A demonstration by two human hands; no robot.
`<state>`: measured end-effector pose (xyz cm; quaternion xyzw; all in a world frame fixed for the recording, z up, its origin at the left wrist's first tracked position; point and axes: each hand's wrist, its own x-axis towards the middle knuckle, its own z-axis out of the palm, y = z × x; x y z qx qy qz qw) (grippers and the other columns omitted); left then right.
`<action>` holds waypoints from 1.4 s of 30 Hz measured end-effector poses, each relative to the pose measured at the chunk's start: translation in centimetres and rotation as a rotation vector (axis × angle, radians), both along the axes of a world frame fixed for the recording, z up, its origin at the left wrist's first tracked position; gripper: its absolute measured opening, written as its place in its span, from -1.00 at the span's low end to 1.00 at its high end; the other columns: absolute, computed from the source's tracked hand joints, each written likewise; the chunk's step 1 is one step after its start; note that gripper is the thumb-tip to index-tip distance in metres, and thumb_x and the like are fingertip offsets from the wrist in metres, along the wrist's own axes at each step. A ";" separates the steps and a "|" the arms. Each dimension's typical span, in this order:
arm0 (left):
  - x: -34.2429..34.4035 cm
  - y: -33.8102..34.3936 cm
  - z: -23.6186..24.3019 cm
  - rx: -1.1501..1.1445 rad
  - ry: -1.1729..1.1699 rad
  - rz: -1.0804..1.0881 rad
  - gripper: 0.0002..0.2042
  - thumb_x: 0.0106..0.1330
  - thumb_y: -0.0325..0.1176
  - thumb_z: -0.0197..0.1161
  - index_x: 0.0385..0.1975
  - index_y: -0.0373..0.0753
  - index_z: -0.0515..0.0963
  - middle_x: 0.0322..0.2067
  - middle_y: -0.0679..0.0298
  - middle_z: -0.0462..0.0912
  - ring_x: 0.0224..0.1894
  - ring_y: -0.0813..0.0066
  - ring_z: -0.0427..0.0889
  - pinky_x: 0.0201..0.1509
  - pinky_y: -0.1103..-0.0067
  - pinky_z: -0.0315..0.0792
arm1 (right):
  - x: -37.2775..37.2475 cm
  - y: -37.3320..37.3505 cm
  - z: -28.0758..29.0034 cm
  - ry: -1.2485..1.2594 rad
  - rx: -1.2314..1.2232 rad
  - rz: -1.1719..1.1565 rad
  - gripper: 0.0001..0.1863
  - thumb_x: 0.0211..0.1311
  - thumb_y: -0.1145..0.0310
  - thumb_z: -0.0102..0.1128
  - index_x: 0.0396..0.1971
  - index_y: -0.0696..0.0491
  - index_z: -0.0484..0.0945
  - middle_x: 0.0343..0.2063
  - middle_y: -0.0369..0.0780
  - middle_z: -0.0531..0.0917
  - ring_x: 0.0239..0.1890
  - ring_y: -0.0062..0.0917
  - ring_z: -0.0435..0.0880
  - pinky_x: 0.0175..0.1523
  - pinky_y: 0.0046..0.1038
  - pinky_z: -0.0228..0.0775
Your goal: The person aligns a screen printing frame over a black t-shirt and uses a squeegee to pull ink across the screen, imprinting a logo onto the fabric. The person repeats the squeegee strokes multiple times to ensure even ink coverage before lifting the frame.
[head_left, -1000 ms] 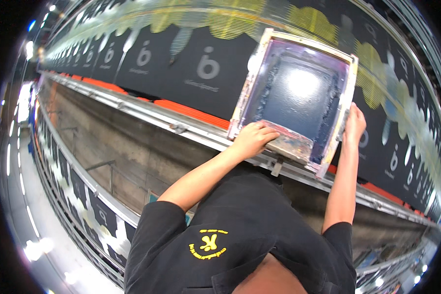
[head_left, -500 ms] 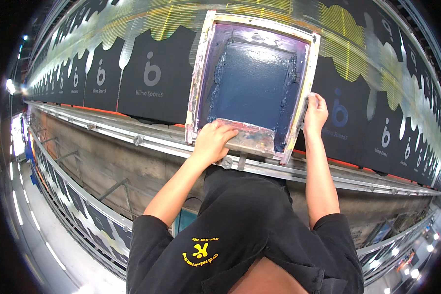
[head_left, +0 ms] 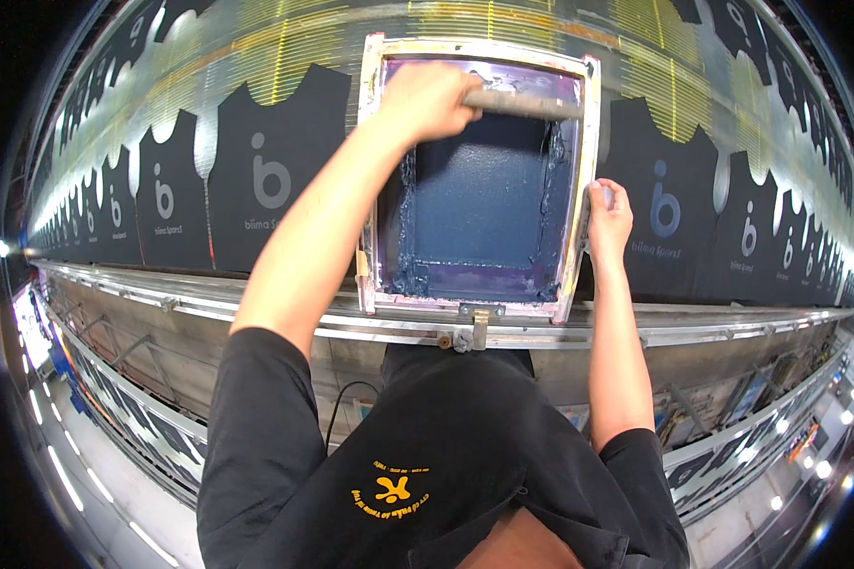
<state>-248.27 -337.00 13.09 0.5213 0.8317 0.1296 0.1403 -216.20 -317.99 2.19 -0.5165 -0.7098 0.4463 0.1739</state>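
Note:
A screen printing frame point(head_left: 586, 137) with a pale rim lies over the long printing table, its mesh coated with dark blue ink point(head_left: 479, 204) and thicker ridges of ink along the sides. My left hand point(head_left: 425, 100) grips a worn squeegee point(head_left: 527, 106) across the far end of the screen, inside the rim. My right hand point(head_left: 609, 213) has its fingers closed on the frame's right outer edge. A metal bracket point(head_left: 479, 322) at the frame's near side sits on the table's rail.
Dark shirt panels point(head_left: 266, 161) with printed logos line the table point(head_left: 489, 19) on both sides of the frame. A metal rail point(head_left: 209, 308) runs along its near edge, against my body. Lower railings with more panels point(head_left: 142, 398) are behind me at either side.
My left hand has swept the squeegee from the screen's near end to its far end. The frame now appears farther left and straighter in view. My right hand stays at its right edge.

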 end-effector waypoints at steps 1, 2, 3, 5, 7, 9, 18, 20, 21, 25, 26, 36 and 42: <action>-1.5 0.8 -0.9 -0.010 -0.001 -0.020 -0.74 0.29 -0.07 0.48 -0.13 -0.03 0.78 -0.27 0.11 0.84 -0.11 -0.03 0.82 -0.05 0.10 0.66 | 0.2 0.4 -0.2 0.019 -0.063 -0.017 -0.63 0.48 0.10 0.42 -0.01 0.11 0.75 -0.17 -0.17 0.81 -0.13 -0.49 0.74 0.08 -0.37 0.57; -2.6 1.1 -1.7 -0.021 -0.001 -0.036 -0.71 0.31 -0.07 0.48 -0.07 -0.03 0.79 -0.24 0.10 0.84 -0.11 -0.07 0.81 -0.04 0.11 0.65 | 0.3 0.7 -0.5 0.039 -0.127 -0.031 -0.61 0.48 0.09 0.42 0.00 0.13 0.75 -0.16 -0.16 0.81 -0.12 -0.49 0.74 0.08 -0.37 0.57; -3.2 1.8 -2.8 -0.029 0.014 -0.027 -0.68 0.30 -0.03 0.49 -0.05 -0.03 0.79 -0.24 0.09 0.85 -0.12 -0.06 0.82 -0.03 0.11 0.65 | -0.2 1.3 -0.2 -0.006 -0.084 -0.063 -0.57 0.49 0.07 0.44 0.02 0.17 0.75 -0.19 -0.16 0.79 -0.12 -0.51 0.72 0.10 -0.40 0.55; -3.6 3.0 -2.9 -0.029 0.031 -0.035 -0.65 0.29 -0.01 0.50 -0.03 -0.03 0.79 -0.25 0.07 0.84 -0.12 -0.06 0.82 -0.02 0.11 0.65 | -3.7 2.0 3.7 -0.112 0.385 0.057 -0.52 0.39 0.07 0.53 0.06 0.17 0.74 -0.07 -0.10 0.76 0.02 -0.36 0.73 0.16 -0.34 0.56; -3.3 3.2 -2.5 -0.127 0.081 -0.032 -0.61 0.26 0.04 0.53 -0.08 -0.09 0.82 -0.27 0.03 0.84 -0.11 -0.06 0.83 0.00 0.12 0.68 | -9.4 3.0 6.4 0.103 0.659 0.293 -0.43 0.28 0.00 0.61 0.09 0.12 0.75 0.02 -0.08 0.77 0.11 -0.18 0.74 0.27 -0.23 0.54; -3.4 3.6 -2.4 -0.173 0.114 -0.026 -0.60 0.25 0.06 0.54 -0.14 -0.14 0.83 -0.29 0.01 0.84 -0.13 -0.07 0.84 0.01 0.13 0.69 | -14.8 3.0 9.8 0.155 0.595 0.638 -0.38 0.18 -0.10 0.65 -0.01 0.14 0.80 -0.03 -0.09 0.82 0.09 -0.19 0.79 0.25 -0.20 0.58; 4.2 -1.2 -2.7 -0.120 0.139 0.051 -0.65 0.20 -0.01 0.57 -0.33 -0.21 0.84 -0.36 -0.02 0.84 -0.25 -0.03 0.87 -0.11 0.14 0.73 | -11.6 -1.1 5.9 -0.089 0.756 0.928 -0.57 0.20 0.03 0.62 -0.24 0.10 0.72 -0.31 -0.09 0.75 -0.15 -0.06 0.75 -0.03 -0.11 0.58; 8.8 -4.4 -2.5 -0.103 0.061 0.067 -0.67 0.19 -0.04 0.58 -0.42 -0.22 0.80 -0.44 0.02 0.81 -0.29 0.01 0.86 -0.19 0.16 0.72 | -7.1 -3.6 5.4 -0.037 0.722 0.969 -0.62 0.11 0.14 0.68 -0.31 0.08 0.68 -0.39 -0.12 0.70 -0.25 -0.12 0.71 -0.12 -0.11 0.55; 11.2 -6.1 -2.8 -0.166 -0.011 0.097 -0.64 0.19 0.03 0.58 -0.41 -0.18 0.75 -0.41 0.04 0.79 -0.26 -0.05 0.83 -0.16 0.12 0.68 | -4.9 -5.4 6.1 -0.061 0.687 0.977 -0.62 0.07 0.18 0.68 -0.28 0.07 0.68 -0.38 -0.14 0.70 -0.25 -0.14 0.70 -0.12 -0.11 0.53; 20.1 -12.2 -3.0 -0.105 -0.044 0.095 -0.84 0.05 -0.38 0.50 -0.36 -0.18 0.72 -0.34 0.10 0.81 -0.23 0.04 0.83 -0.14 0.17 0.70 | 4.2 -11.1 6.2 -0.093 0.611 0.979 -0.49 -0.21 0.39 0.70 -0.19 0.06 0.63 -0.27 -0.17 0.65 -0.16 -0.18 0.66 -0.03 -0.13 0.47; 21.7 -13.4 -3.2 -0.085 -0.045 0.097 -0.81 0.04 -0.42 0.49 -0.32 -0.18 0.74 -0.33 0.12 0.81 -0.20 0.06 0.83 -0.10 0.20 0.71 | 5.7 -12.3 6.6 -0.130 0.591 0.977 -0.49 -0.22 0.42 0.69 -0.18 0.06 0.62 -0.24 -0.17 0.64 -0.13 -0.18 0.65 -0.01 -0.15 0.45; 26.2 -16.9 1.2 -0.173 -0.200 0.009 -0.67 0.09 -0.34 0.48 -0.12 -0.24 0.73 -0.22 0.08 0.81 -0.09 0.06 0.82 0.00 0.22 0.69 | 11.1 -13.7 10.8 -0.086 0.482 1.115 -0.51 -0.16 0.36 0.67 -0.17 0.02 0.63 -0.28 -0.22 0.61 -0.13 -0.23 0.63 0.02 -0.17 0.41; 10.2 -5.6 1.2 -0.259 -0.062 -0.059 -0.46 0.15 0.27 0.58 -0.29 -0.15 0.78 -0.40 0.06 0.80 -0.26 -0.03 0.84 -0.12 0.13 0.70 | -3.5 -3.9 10.3 -0.164 0.623 1.013 -0.57 0.11 0.05 0.62 -0.27 0.06 0.64 -0.32 -0.11 0.70 -0.16 -0.10 0.74 -0.05 -0.04 0.56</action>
